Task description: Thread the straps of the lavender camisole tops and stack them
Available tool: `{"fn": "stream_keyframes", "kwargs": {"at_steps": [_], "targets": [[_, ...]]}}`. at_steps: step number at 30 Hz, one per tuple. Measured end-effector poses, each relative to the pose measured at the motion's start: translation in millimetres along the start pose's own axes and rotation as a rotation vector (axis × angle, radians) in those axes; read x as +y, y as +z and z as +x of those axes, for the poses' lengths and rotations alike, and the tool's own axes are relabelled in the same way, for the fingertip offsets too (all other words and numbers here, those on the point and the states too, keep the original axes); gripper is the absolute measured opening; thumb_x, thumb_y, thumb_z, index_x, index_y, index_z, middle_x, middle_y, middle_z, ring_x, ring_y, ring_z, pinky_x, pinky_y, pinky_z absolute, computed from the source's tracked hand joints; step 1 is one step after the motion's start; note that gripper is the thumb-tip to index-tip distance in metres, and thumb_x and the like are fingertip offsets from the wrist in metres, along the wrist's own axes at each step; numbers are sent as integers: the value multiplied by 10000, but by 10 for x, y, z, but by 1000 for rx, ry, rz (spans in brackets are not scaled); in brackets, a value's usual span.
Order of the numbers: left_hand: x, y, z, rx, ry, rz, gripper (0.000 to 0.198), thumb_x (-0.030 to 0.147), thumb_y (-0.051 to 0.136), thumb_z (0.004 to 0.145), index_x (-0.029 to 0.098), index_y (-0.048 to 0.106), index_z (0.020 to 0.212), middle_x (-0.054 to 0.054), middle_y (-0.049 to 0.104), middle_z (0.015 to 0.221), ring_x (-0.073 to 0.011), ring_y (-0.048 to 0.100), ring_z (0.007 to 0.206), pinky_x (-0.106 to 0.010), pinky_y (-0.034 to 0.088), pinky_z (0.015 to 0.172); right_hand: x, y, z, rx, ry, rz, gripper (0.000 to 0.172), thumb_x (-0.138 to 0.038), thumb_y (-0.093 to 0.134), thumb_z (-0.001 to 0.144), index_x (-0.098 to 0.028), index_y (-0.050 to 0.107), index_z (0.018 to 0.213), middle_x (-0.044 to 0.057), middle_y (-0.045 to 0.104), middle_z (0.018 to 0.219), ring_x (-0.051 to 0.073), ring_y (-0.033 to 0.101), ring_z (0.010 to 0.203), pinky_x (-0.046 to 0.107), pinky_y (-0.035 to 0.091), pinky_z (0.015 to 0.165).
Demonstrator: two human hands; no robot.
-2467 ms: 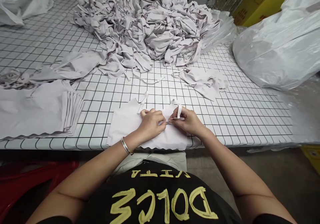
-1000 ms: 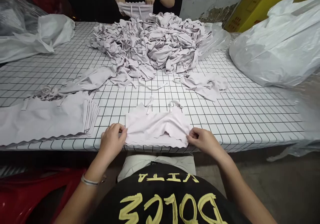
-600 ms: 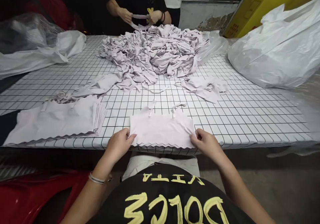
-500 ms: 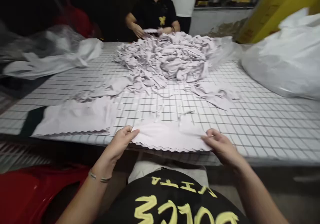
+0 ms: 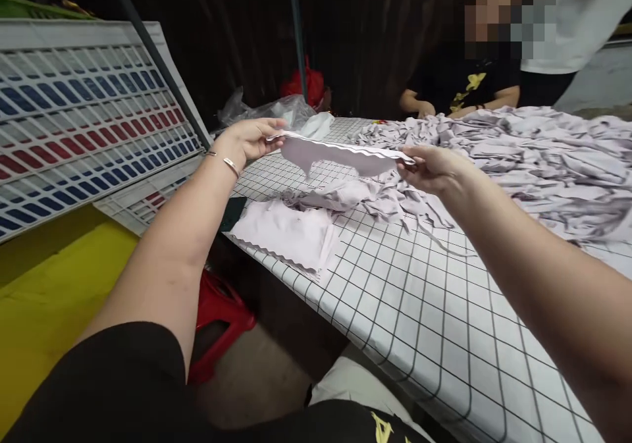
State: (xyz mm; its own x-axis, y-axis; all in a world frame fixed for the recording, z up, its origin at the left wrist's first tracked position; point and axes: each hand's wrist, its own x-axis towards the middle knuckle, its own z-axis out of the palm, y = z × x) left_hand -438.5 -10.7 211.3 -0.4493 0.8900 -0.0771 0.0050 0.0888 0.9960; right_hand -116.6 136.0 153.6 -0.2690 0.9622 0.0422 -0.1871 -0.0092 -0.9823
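Observation:
My left hand (image 5: 249,139) and my right hand (image 5: 430,166) each pinch one end of a pale lilac garment piece (image 5: 340,155) with a scalloped edge. It is stretched flat between them in the air. Below it, on the checked table (image 5: 424,311), lies a neat stack of the same pieces (image 5: 286,232). A big heap of crumpled lilac pieces (image 5: 533,160) fills the table to the right.
Across the table a person (image 5: 464,91) in a black shirt sits with hands at the heap. A red stool (image 5: 217,311) stands under the table's left end. A grid panel (image 5: 83,107) leans at the left above yellow boxes (image 5: 49,278). Clear plastic bags (image 5: 281,110) lie at the far end.
Both hands have lifted the piece off the table's front edge and carried it left, over the stack. My view has swung left with it.

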Motion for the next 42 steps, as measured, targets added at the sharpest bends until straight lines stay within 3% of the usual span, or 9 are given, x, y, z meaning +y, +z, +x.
{"fn": "stream_keyframes", "kwargs": {"at_steps": [5, 12, 21, 25, 28, 32, 37, 40, 42], "targets": [[-490, -838, -124, 81, -133, 72, 454, -96, 462, 822, 63, 587, 1229, -96, 614, 984, -57, 565, 735, -171, 483, 662, 546, 702, -345, -333, 449, 124, 80, -45, 651, 792, -117, 655, 757, 86, 672, 748, 125, 646, 593, 194, 583, 487], [-1756, -1322, -684, 22, -447, 118, 576, 38, 719, 629, 139, 640, 1190, -14, 608, 709, -103, 559, 598, -248, 496, 592, 1621, 806, -1183, -529, 605, 46, 156, -114, 809, 607, -137, 678, 689, 20, 610, 592, 109, 568, 476, 276, 623, 496], [-1852, -1432, -763, -44, -324, 421, 675, 228, 796, 538, 166, 637, 1191, -58, 645, 1035, -151, 603, 763, -252, 489, 667, 1691, 698, -1355, -616, 403, -362, 217, -273, 751, 695, -171, 661, 864, 26, 616, 600, 189, 613, 546, 387, 582, 570], [-2031, -1276, -584, 245, -164, 814, 620, 445, 701, 710, 132, 574, 1231, -137, 571, 1260, -229, 584, 1022, -284, 476, 815, 1685, 740, -1391, -571, -360, -955, 354, -368, 603, 852, -178, 646, 1147, 156, 689, 1030, 316, 635, 1002, 484, 495, 874], [-2206, -1086, -379, 288, -144, 930, 624, 505, 619, 791, 118, 526, 1272, -168, 552, 1309, -276, 531, 1163, -327, 427, 931, 1733, 865, -1316, -761, -747, -1084, 574, -519, 465, 920, -214, 484, 1407, 148, 410, 1493, 361, 327, 1387, 557, 231, 1120], [-2287, -991, -174, 285, -161, 1003, 624, 539, 564, 821, 136, 508, 1293, -209, 482, 1397, -373, 434, 1289, -438, 349, 1004, 1862, 1026, -1104, -912, -612, -1230, 725, -659, 310, 919, -217, 355, 1493, 90, 190, 1598, 326, 120, 1474, 521, 49, 1179], [-1893, -879, 136, 353, -151, 1124, 657, 603, 610, 757, 121, 564, 1201, -265, 490, 1363, -456, 403, 1281, -552, 305, 995, 1891, 1004, -920, -964, -474, -1110, 760, -693, 338, 893, -215, 374, 1482, 105, 176, 1601, 328, 100, 1477, 517, 53, 1179], [-1631, -256, 420, 367, 131, 1185, 508, 600, 453, 851, 162, 631, 1036, -163, 626, 1168, -330, 533, 1138, -457, 362, 970, 1919, 793, -707, -775, -515, -825, 534, -549, 419, 932, -221, 544, 1335, 122, 424, 1486, 290, 341, 1389, 476, 255, 1132], [-1579, 359, 595, 85, 282, 1171, 432, 584, 499, 818, 188, 658, 880, -82, 674, 1010, -245, 587, 989, -351, 413, 899, 1959, 540, -471, -478, -506, -707, 345, -395, 486, 920, -202, 627, 1168, 126, 595, 1277, 270, 504, 1223, 457, 373, 1044]]}}
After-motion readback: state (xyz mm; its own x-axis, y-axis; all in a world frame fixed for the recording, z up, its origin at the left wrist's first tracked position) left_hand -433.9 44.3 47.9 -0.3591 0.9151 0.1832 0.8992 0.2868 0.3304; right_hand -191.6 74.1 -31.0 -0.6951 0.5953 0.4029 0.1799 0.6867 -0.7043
